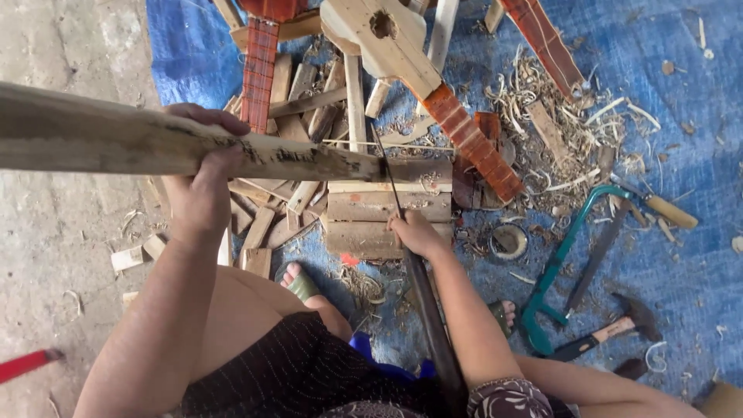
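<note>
plank (116,143) cut off left, red tool (27,364) cropped

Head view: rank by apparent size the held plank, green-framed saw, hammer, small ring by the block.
1. Held plank, largest, though it is nearest the camera, which inflates it.
2. Green-framed saw.
3. Hammer.
4. Small ring, smallest.

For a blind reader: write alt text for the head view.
Seen from above, a seated person's left hand holds a long wooden plank while the right hand sets a long blade against its end. Wood blocks, shavings and a green saw lie on a blue tarp.
</note>
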